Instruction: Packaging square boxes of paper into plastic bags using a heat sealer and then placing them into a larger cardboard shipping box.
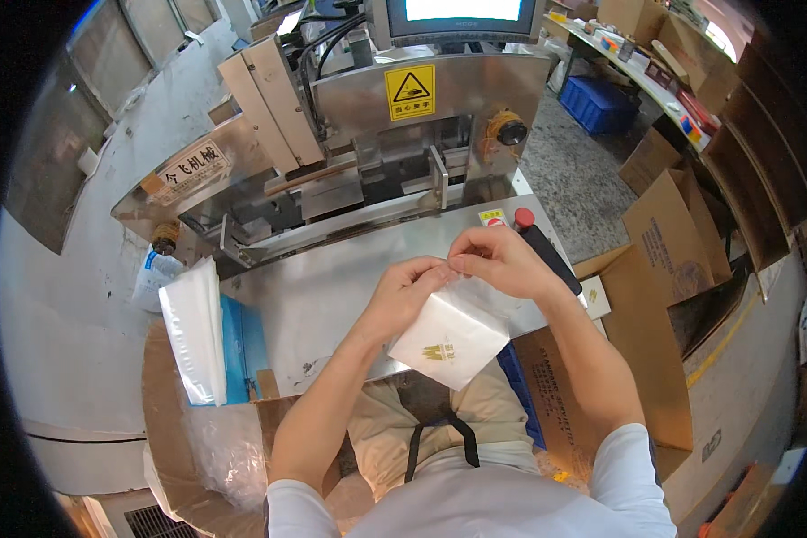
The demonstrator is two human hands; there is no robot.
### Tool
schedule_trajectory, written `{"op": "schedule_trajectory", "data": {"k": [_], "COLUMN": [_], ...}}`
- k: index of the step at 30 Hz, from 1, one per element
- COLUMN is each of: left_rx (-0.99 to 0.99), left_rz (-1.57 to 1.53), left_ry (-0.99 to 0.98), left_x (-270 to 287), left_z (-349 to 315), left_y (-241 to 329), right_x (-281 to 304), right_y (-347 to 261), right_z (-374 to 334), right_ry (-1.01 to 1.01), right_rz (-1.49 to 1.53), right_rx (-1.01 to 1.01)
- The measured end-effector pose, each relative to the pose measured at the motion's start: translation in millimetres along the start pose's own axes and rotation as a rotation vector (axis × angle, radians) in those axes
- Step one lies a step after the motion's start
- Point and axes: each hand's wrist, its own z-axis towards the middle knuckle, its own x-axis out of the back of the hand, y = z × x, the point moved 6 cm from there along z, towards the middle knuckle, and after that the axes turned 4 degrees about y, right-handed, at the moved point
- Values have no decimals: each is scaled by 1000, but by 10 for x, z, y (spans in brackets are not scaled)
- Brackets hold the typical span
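A square white pack of paper napkins (444, 336) with a small gold print hangs tilted over my lap, in front of the machine's steel worktop (314, 314). Clear plastic film (486, 298) shows around its upper end. My left hand (412, 285) is closed on the bag's upper left edge, thumb and fingers pinched together. Close beside it, my right hand (500, 260) pinches the same bag's mouth with thumb and forefinger. The fingertips of both hands almost meet. Exactly how the film lies between them is too small to tell.
Behind the worktop stands a steel machine with a yellow warning sign (411, 92) and a red button (524, 218). To the left, white plastic bags (193, 332) lean on a blue box (234, 350) above a carton of clear film (229, 448). Open cardboard boxes (659, 359) stand right.
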Motion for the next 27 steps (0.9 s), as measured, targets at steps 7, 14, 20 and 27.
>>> {"op": "schedule_trajectory", "data": {"k": [7, 14, 20, 27], "left_rx": [-23, -34, -45, -25], "left_rz": [-72, -69, -79, -61], "left_ry": [12, 34, 54, 136], "left_x": [30, 21, 36, 225], "left_z": [13, 24, 32, -29], "left_y": [-69, -83, -136, -235], "right_x": [-21, -20, -14, -12], "right_y": [59, 76, 100, 107], "right_z": [-46, -80, -83, -245], "right_ry": [143, 174, 198, -45], "right_rz": [26, 56, 109, 0], "right_rx": [28, 38, 29, -103]}}
